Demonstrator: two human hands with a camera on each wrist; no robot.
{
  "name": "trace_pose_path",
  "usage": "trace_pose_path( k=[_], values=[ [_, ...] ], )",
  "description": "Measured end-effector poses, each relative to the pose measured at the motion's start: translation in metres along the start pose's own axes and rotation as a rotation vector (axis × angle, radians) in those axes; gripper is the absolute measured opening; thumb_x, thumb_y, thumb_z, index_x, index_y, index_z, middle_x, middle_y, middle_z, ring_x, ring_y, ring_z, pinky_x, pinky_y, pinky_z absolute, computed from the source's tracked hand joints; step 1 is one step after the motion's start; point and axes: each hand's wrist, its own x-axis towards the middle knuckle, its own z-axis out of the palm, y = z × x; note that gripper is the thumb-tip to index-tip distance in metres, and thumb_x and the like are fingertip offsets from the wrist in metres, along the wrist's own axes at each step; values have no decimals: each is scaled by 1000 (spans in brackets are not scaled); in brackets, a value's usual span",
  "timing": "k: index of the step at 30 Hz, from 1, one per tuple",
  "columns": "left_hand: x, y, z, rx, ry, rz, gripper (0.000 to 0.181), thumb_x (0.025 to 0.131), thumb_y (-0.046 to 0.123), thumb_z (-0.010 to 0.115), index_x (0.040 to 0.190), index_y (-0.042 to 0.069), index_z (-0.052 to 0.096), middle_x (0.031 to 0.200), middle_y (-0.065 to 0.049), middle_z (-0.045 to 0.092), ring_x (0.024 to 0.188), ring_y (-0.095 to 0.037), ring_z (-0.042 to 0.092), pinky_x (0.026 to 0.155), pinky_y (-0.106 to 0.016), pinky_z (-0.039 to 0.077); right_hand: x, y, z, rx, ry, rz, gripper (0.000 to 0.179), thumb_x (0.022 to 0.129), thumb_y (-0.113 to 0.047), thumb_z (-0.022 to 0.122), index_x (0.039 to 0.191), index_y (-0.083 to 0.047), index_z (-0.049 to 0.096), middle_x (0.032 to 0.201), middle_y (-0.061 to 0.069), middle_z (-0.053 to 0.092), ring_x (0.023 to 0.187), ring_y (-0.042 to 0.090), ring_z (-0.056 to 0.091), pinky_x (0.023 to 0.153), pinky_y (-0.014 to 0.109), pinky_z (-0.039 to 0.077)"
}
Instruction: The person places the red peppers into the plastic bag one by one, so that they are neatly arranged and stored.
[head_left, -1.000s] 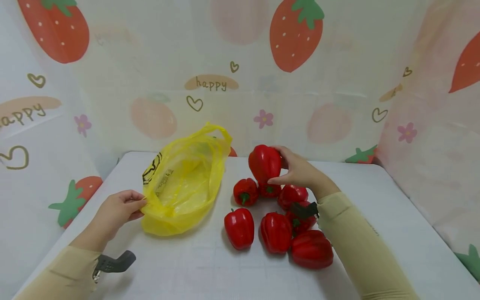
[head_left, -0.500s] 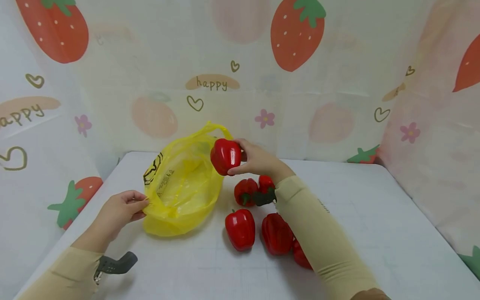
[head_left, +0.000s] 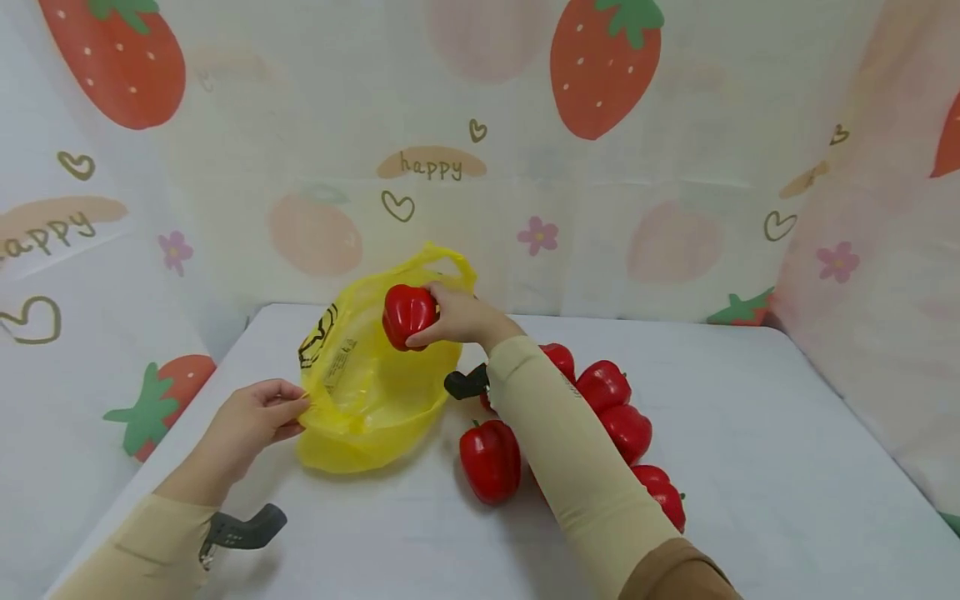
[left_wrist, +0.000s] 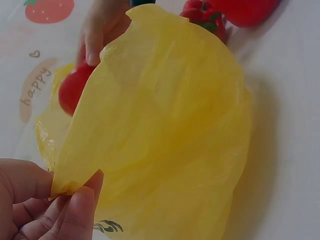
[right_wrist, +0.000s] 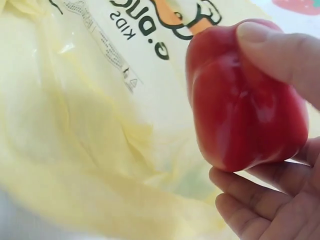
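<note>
A yellow plastic bag (head_left: 375, 442) stands with its mouth spread toward me on the left half of the table. My left hand (head_left: 258, 421) pinches the left edge of its mouth between thumb and fingers, seen close in the left wrist view. My right hand (head_left: 461, 317) grips a red bell pepper (head_left: 407, 317) over the bag's mouth. In the right wrist view the thumb lies on top of this bell pepper (right_wrist: 245, 100) and the fingers under it, with the printed inside of the bag (right_wrist: 100, 130) behind.
Several more red bell peppers lie on the white table (head_left: 750, 433); the nearest bell pepper (head_left: 490, 462) shows whole, others (head_left: 603, 385) are partly behind my right sleeve (head_left: 570, 442). A patterned curtain (head_left: 637, 167) with strawberries encloses the back and sides.
My right hand has carried the red bell pepper left from above the other peppers to the bag's mouth. My left hand keeps its pinch on the bag's edge.
</note>
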Motion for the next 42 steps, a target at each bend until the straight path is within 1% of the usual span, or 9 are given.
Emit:
trace_pose_path(
  k=[8, 14, 18, 21, 25, 28, 31, 36, 42],
  values=[
    [-6, 6, 2, -33, -15, -9, 38, 89, 33, 58, 112, 4, 54, 110, -13, 56, 88, -18, 60, 78, -24, 52, 16, 2, 12, -28, -29, -6, 86, 66, -33, 82, 134, -13, 33, 122, 2, 49, 105, 17, 47, 88, 30, 47],
    [-10, 8, 0, -36, -10, 0, 38, 89, 34, 58, 112, 3, 54, 109, -12, 56, 87, -17, 59, 77, -23, 52, 20, 4, 19, -59, -61, 68, 92, 63, -32, 84, 137, -19, 31, 126, 1, 46, 107, 19, 44, 90, 34, 45],
    [-11, 8, -3, -26, -6, -6, 38, 89, 34, 58, 112, 4, 55, 110, -13, 56, 89, -18, 59, 78, -24, 52, 22, 3, 24, -76, -108, 77, 93, 64, -28, 83, 139, -18, 29, 130, 2, 43, 110, 19, 42, 94, 35, 42],
    [-11, 9, -4, -24, -2, -24, 38, 89, 34, 58, 112, 4, 55, 111, -13, 55, 90, -19, 59, 78, -24, 52, 22, 1, 28, -72, -164, 131, 94, 65, -27, 83, 140, -21, 27, 131, 1, 41, 112, 19, 40, 97, 38, 39],
    [-11, 9, -5, -25, 1, -41, 37, 89, 33, 58, 112, 4, 54, 112, -13, 56, 90, -20, 59, 78, -24, 52, 21, -1, 31, -81, -223, 239, 94, 67, -29, 82, 142, -29, 25, 134, 0, 39, 115, 21, 37, 97, 44, 36],
    [-12, 8, -6, -27, 2, -42, 37, 89, 33, 59, 112, 4, 54, 112, -14, 56, 90, -20, 59, 78, -24, 52, 21, -2, 33, -120, -242, 274, 92, 68, -31, 81, 141, -32, 26, 136, 0, 38, 117, 22, 35, 97, 46, 35],
    [-12, 7, -7, -25, 8, -40, 38, 89, 33, 59, 112, 4, 54, 113, -14, 55, 90, -20, 59, 77, -24, 52, 21, -1, 36, -141, -257, 288, 91, 68, -32, 80, 141, -34, 26, 138, 0, 35, 119, 23, 33, 96, 46, 35],
    [-12, 6, -7, -23, 8, -41, 38, 89, 33, 59, 113, 4, 54, 113, -14, 55, 90, -19, 59, 77, -24, 52, 20, 3, 38, -127, -270, 303, 94, 67, -31, 81, 142, -37, 23, 140, 0, 33, 119, 25, 31, 95, 47, 37],
    [-12, 7, -6, -28, -4, -36, 40, 89, 34, 59, 113, 3, 54, 111, -13, 56, 89, -18, 59, 77, -24, 52, 18, 8, 34, -121, -270, 296, 95, 68, -34, 80, 143, -38, 21, 143, -1, 31, 123, 24, 29, 97, 50, 32]
  ],
)
